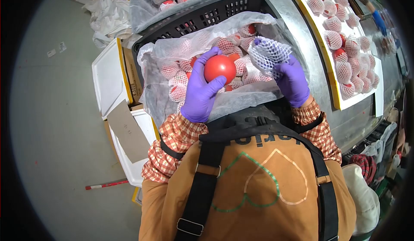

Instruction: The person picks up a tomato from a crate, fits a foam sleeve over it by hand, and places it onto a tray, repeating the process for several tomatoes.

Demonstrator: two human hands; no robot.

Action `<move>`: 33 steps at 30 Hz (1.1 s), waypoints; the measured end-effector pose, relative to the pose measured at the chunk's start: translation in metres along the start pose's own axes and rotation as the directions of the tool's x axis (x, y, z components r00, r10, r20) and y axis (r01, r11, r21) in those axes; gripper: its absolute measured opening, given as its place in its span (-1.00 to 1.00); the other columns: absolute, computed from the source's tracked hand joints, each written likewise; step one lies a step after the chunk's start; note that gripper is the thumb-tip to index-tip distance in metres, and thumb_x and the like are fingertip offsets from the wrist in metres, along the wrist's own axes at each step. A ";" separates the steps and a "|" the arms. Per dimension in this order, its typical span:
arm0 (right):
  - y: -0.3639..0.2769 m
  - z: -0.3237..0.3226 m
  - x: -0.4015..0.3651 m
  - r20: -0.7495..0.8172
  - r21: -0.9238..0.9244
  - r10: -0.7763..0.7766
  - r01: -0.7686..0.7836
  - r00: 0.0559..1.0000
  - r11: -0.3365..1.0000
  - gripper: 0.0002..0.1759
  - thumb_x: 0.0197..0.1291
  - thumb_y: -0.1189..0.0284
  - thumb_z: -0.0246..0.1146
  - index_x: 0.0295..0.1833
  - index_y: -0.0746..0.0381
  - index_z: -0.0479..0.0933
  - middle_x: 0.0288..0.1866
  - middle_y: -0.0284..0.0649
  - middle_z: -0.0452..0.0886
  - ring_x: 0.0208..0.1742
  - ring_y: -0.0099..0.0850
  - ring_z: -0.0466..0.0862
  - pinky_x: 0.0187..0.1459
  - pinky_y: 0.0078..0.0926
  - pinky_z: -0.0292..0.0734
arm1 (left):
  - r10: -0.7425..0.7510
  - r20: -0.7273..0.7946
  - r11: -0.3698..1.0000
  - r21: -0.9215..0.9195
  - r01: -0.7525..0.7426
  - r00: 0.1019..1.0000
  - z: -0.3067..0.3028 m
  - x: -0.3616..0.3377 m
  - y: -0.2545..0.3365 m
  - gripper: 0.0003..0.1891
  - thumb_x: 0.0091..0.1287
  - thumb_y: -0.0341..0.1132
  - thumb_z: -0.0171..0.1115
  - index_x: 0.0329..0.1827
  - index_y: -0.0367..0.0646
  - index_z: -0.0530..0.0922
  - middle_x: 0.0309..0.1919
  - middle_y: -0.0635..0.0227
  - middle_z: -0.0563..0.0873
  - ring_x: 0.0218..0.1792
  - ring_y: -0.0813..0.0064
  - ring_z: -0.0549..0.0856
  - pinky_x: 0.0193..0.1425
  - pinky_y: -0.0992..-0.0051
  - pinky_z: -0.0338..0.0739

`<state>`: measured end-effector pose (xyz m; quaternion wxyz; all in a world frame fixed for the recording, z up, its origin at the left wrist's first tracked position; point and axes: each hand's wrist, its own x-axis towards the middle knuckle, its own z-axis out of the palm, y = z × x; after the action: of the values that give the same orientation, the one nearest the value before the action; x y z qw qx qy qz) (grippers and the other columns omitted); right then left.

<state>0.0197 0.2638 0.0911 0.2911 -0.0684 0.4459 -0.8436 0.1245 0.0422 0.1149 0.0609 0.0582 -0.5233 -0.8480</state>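
Left fingers point(200, 64) hold red fruit point(220, 69) over a crate point(183, 27) of netted fruit point(177, 93)

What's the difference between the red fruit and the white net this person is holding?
The fruit is red, while the net is white. The fruit is round and smooth; the net is an openwork mesh full of holes. The left hand holds the fruit, and the right hand the net. Both are held over the crate.
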 end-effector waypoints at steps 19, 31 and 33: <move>0.011 0.034 -0.020 0.241 0.361 0.278 -0.352 0.930 0.864 -0.32 0.30 0.24 0.23 0.40 0.36 0.20 0.27 -0.03 0.45 0.23 -0.29 0.56 0.23 -0.36 0.53 | 0.315 0.042 0.819 0.492 -0.294 0.948 0.022 0.015 0.013 -0.21 0.24 -0.27 0.34 0.49 -0.25 0.14 0.23 0.06 0.48 0.20 0.34 0.54 0.25 0.40 0.44; 0.015 0.006 -0.022 0.375 0.510 0.192 -0.375 0.907 0.774 -0.29 0.38 0.10 0.12 0.42 0.37 0.16 0.39 0.00 0.35 0.37 -0.23 0.43 0.38 -0.27 0.35 | -0.407 0.337 0.891 -0.057 0.450 0.849 0.029 0.018 -0.017 -0.48 0.44 -0.24 0.06 0.39 -0.27 0.27 0.28 0.19 0.46 0.28 0.31 0.50 0.36 0.28 0.42; 0.008 0.008 -0.021 0.319 0.444 0.206 -0.339 0.925 0.829 -0.30 0.39 0.06 0.09 0.40 0.37 0.20 0.36 -0.03 0.39 0.35 -0.26 0.46 0.36 -0.28 0.37 | -0.398 0.255 0.884 -0.148 0.442 0.881 0.022 0.022 -0.029 -0.43 0.38 -0.25 0.15 0.40 -0.26 0.26 0.26 0.21 0.48 0.27 0.34 0.50 0.35 0.30 0.43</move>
<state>0.0435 0.2661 0.0928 0.4725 -0.0363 0.1801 -0.8620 0.0977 0.0706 0.0981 -0.1774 0.0711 -0.4126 -0.8907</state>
